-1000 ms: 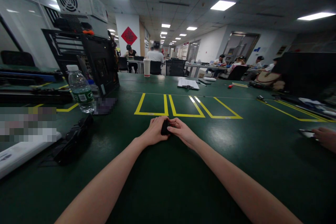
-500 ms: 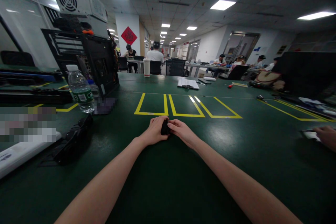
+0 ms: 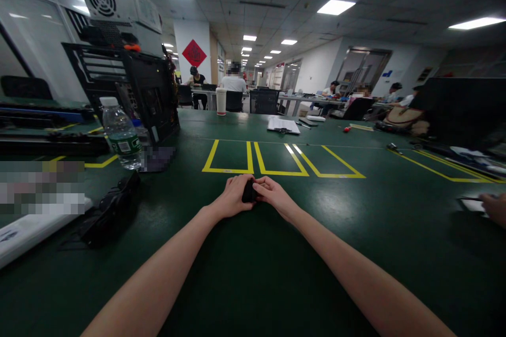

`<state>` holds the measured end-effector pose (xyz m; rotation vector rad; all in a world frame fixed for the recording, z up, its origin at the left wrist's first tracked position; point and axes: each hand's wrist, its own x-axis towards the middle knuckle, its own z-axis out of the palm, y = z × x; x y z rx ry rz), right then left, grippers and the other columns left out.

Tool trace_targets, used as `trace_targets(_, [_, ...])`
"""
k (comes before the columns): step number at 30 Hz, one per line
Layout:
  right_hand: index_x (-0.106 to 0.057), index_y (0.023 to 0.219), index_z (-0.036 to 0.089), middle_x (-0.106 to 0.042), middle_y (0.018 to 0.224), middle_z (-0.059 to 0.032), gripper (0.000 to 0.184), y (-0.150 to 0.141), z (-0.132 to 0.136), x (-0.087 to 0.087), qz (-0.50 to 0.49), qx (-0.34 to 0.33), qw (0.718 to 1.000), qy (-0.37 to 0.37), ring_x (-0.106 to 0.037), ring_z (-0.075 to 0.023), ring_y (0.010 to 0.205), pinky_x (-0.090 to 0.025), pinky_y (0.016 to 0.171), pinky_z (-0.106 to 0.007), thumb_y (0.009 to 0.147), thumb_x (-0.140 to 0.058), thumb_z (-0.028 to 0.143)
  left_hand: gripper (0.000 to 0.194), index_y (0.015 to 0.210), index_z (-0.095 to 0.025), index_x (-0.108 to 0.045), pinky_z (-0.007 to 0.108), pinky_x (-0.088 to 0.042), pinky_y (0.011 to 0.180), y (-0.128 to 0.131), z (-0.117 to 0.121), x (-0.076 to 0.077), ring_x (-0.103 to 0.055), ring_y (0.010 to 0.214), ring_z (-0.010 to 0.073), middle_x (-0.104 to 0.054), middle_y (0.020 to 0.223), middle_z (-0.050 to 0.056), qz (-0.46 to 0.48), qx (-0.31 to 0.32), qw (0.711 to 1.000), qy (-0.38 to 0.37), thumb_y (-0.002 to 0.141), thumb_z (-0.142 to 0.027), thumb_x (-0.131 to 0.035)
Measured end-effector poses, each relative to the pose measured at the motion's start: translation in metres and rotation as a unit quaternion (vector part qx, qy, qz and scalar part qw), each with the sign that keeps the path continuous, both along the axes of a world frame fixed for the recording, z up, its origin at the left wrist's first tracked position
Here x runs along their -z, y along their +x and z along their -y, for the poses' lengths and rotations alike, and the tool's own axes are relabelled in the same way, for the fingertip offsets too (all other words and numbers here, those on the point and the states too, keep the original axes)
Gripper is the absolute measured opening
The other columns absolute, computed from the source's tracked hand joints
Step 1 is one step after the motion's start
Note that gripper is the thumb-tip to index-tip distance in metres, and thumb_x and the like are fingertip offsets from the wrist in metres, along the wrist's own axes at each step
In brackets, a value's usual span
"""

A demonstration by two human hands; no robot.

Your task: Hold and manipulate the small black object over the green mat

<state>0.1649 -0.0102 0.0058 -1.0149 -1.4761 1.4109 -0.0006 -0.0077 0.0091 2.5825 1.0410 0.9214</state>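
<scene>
Midway between the left and right sides of the green tabletop, toward its near edge, I see a pair of bare hands meeting over a small black object. The left hand is clamped on it, its palm and fingers wrapped round the left side. The right hand has its thumb and fingers drawn together at the object's right side; I cannot tell whether they grip it. Just beyond, toward the far edge, 3 yellow tape outlines lie side by side. A pale cup stands upright by the far edge, and a clipboard with paper lies to its right. Toward the left edge, 1 clear bottle with a green label stands in front of a black computer case, with a black bundle nearer the front. At the right edge, a co-worker's hand is at a flat, pale-topped item, well apart from the 2 hands at the middle.
</scene>
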Motion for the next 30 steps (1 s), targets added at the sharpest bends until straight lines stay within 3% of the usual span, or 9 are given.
trace_targets(11, [-0.051,0.091,0.021,-0.057,0.090,-0.0024,0.033,0.005,0.007,-0.011,0.003,-0.037,0.999,-0.005,-0.055,-0.0176,0.086,-0.043,0.077,-0.036,0.064,-0.064,0.034,0.057,0.111,-0.021,-0.034,0.040,-0.029,0.090,0.000,0.002,-0.001,-0.045,0.101,0.0231,-0.047,0.107,0.006,0.002,-0.002,1.000,0.001,0.063,-0.023,-0.063])
trace_targets(16, [-0.049,0.089,0.022,-0.057,0.085,-0.0013,0.028,0.002,0.005,-0.006,-0.002,-0.021,1.000,-0.005,-0.054,-0.0155,0.082,-0.043,0.076,-0.034,0.070,-0.056,0.041,0.058,0.111,-0.021,-0.034,0.040,-0.030,0.089,0.000,0.000,0.000,-0.045,0.100,0.0225,-0.048,0.106,0.005,0.004,-0.002,1.000,0.002,0.062,-0.022,-0.064])
trace_targets(22, [-0.051,0.088,0.019,-0.055,0.091,-0.0038,0.027,0.001,0.000,-0.003,0.000,-0.015,1.000,-0.014,-0.053,-0.0166,0.086,-0.042,0.077,-0.035,0.069,-0.059,0.037,0.060,0.111,-0.021,-0.033,0.041,-0.029,0.090,0.001,-0.001,0.003,-0.045,0.101,0.0235,-0.048,0.107,0.006,0.005,-0.006,1.000,0.004,0.061,-0.021,-0.064])
trace_targets(30, [-0.050,0.089,0.021,-0.056,0.090,-0.0015,0.032,0.002,0.010,-0.013,-0.008,-0.034,0.999,-0.009,-0.053,-0.0176,0.089,-0.041,0.080,-0.036,0.063,-0.065,0.032,0.056,0.111,-0.021,-0.034,0.040,-0.030,0.090,0.000,0.001,0.000,-0.046,0.100,0.0225,-0.048,0.106,0.006,0.008,0.001,1.000,0.001,0.063,-0.024,-0.063])
